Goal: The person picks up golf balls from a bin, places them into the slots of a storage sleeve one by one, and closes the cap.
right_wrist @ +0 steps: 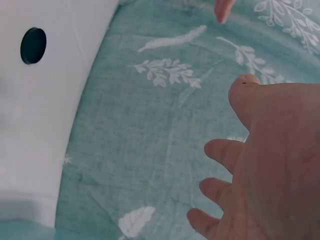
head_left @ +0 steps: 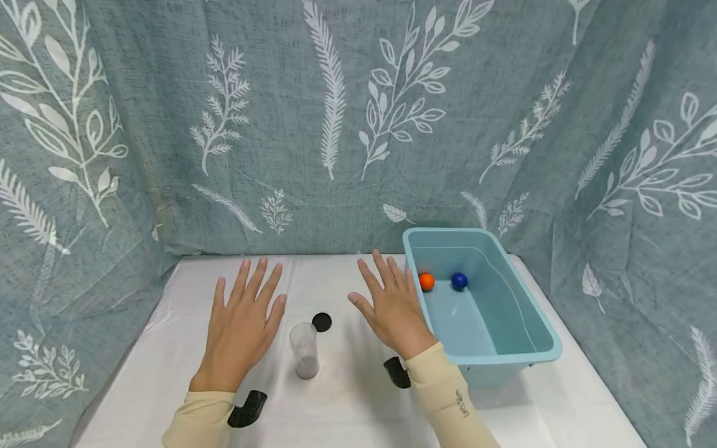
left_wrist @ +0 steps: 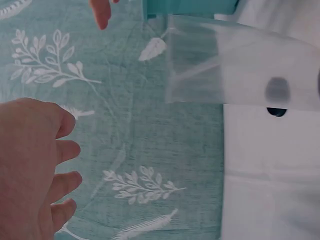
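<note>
My left hand (head_left: pixel 239 330) hovers over the left part of the table with its fingers straight and spread, holding nothing. Across from it, my right hand (head_left: pixel 394 308) is spread flat in the air beside the bin's left edge, also holding nothing. Between the two hands a clear, open cylinder (head_left: pixel 304 351) stands upright on the white cloth. Just behind it lies a round black lid (head_left: pixel 322 322), which the right wrist view also shows as a dark disc (right_wrist: pixel 33 45). In the left wrist view the clear cylinder (left_wrist: pixel 195 65) looms large near the camera.
A light blue bin (head_left: pixel 482 359) stands on the right side of the table, with an orange ball (head_left: pixel 427 282) and a dark blue ball (head_left: pixel 459 281) inside. White cloth (head_left: pixel 347 410) covers the table. A leaf-patterned curtain (head_left: pixel 280 124) hangs behind and along both sides.
</note>
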Demonstrator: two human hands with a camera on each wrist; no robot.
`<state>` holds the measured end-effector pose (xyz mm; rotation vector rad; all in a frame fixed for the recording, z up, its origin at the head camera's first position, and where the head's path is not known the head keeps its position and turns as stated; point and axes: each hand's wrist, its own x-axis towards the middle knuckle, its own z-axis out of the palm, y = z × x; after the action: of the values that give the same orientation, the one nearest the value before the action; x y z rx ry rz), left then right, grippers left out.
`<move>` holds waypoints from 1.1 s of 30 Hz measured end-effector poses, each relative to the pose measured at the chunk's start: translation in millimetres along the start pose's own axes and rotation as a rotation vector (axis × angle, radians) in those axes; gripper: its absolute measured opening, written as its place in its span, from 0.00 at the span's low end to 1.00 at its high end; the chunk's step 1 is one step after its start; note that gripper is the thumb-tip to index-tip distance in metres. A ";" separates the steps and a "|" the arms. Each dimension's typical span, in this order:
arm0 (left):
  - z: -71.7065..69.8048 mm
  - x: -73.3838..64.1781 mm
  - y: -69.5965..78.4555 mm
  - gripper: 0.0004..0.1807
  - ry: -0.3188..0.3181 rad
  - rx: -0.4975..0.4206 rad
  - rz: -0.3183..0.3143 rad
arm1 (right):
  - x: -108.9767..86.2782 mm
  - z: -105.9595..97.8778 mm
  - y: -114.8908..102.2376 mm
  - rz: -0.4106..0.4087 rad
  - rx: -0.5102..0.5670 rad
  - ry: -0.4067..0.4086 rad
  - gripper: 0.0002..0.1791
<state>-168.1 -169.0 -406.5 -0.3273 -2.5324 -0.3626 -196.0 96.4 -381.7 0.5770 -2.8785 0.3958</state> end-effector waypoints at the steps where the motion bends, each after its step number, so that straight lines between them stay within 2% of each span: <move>1: -2.2 1.4 0.9 0.29 -0.003 -0.005 0.001 | -0.3 -2.5 0.7 0.002 -0.001 -0.001 0.36; 10: -7.6 10.7 8.0 0.30 -0.078 -0.013 -0.003 | -4.3 -25.3 18.5 0.016 -0.001 -0.011 0.36; 15: -5.8 10.8 9.5 0.30 -0.075 -0.057 0.005 | -7.3 -38.2 32.8 0.012 0.012 0.035 0.36; 18: -2.6 6.2 10.9 0.32 -0.082 -0.156 0.001 | -10.9 -45.6 42.3 0.015 0.044 0.048 0.36; 21: 1.5 -3.6 11.1 0.34 -0.111 -0.280 -0.035 | -12.4 -49.7 53.2 0.018 0.085 0.052 0.37; 28: 14.6 -32.4 15.3 0.36 -0.235 -0.564 -0.211 | -11.5 -66.6 89.5 0.099 0.150 0.018 0.39; 33: 23.9 -45.2 22.2 0.39 -0.290 -0.697 -0.317 | -4.7 -84.4 122.1 0.127 0.164 -0.032 0.38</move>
<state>-136.1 -147.6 -446.8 -0.2405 -2.6568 -1.4202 -230.2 231.3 -329.9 0.4304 -2.9413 0.6519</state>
